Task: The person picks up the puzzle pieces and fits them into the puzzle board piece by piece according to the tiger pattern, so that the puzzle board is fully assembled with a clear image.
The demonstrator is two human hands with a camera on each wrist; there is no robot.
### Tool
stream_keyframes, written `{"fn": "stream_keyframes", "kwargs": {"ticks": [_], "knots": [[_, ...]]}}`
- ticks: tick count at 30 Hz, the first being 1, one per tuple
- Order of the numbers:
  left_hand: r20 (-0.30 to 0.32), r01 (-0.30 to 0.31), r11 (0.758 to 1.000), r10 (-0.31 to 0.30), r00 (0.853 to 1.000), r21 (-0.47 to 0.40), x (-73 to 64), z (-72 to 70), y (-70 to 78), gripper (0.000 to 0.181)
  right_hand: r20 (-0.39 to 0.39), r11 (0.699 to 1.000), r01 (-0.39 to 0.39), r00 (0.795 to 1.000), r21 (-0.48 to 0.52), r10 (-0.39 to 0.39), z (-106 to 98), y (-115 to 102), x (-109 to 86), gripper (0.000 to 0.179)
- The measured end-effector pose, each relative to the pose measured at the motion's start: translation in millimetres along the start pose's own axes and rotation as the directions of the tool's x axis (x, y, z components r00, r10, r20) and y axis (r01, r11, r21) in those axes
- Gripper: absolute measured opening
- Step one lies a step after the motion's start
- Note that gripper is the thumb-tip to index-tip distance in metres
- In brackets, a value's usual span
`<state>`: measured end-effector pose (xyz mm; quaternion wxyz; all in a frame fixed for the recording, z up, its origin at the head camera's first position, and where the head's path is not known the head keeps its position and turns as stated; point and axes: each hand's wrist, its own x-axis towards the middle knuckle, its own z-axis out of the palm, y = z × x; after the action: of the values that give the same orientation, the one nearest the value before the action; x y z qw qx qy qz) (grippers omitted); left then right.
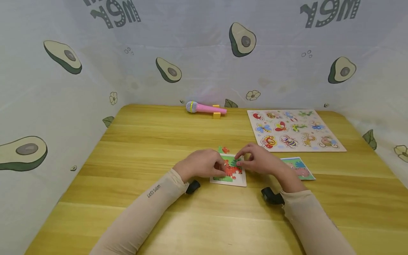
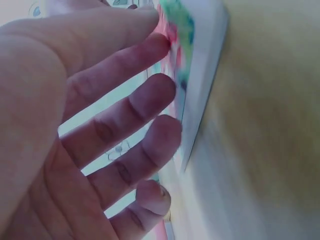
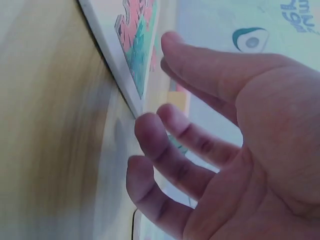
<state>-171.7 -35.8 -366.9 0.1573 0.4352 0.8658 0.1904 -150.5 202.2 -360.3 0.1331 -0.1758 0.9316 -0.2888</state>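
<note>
A small square jigsaw puzzle (image 1: 230, 180) with a red-orange tiger on green lies in its pale tray between both hands. Bare tray shows at its lower right. Over the puzzle's left part, the left hand (image 1: 204, 163) touches the pieces with thumb and index fingertips, the other fingers loosely bent in the left wrist view. At the upper right corner, the right hand (image 1: 259, 159) has thumb and index finger close over the dark green piece (image 3: 137, 57), its remaining fingers relaxed beside the tray. Just beyond the far edge lies a loose puzzle piece (image 1: 225, 150).
Right of the right hand lies a picture card (image 1: 306, 173), partly hidden by the forearm. Behind it is a large insect peg board (image 1: 278, 136). A pink toy microphone (image 1: 205, 108) lies at the back beside yellow blocks (image 1: 216, 115). A patterned curtain (image 1: 204, 46) surrounds the wooden table (image 1: 153, 127).
</note>
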Motion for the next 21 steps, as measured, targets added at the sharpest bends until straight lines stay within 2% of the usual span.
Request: {"fn": "stream_keyframes", "kwargs": {"ticks": [4,8,13,18,21], "knots": [[-0.004,0.042,0.998,-0.042,0.999,-0.055,-4.0,-6.1,-9.7,0.008,-0.003,0.998,0.000,1.000,-0.062,-0.001,-0.2,-2.2,13.2,0.020],[-0.022,0.070,0.989,-0.073,0.997,-0.128,-8.9,-11.9,-23.4,0.013,0.002,0.995,-0.055,0.998,-0.084,0.056,1.7,-6.6,29.1,0.027],[-0.032,0.055,0.988,-0.060,0.998,-0.141,-12.1,-13.8,-38.5,0.040,-0.004,0.991,-0.084,0.996,-0.108,0.084,4.2,-11.0,44.9,0.038],[-0.009,0.069,0.986,-0.072,0.997,-0.154,-12.8,-11.7,-43.5,0.073,-0.015,0.990,-0.101,0.995,-0.102,0.100,7.9,-15.7,54.7,0.037],[0.010,0.074,0.986,-0.074,0.997,-0.151,-12.1,-9.4,-44.5,0.086,-0.024,0.984,-0.143,0.990,-0.110,0.141,9.7,-19.3,58.9,0.035]]}}
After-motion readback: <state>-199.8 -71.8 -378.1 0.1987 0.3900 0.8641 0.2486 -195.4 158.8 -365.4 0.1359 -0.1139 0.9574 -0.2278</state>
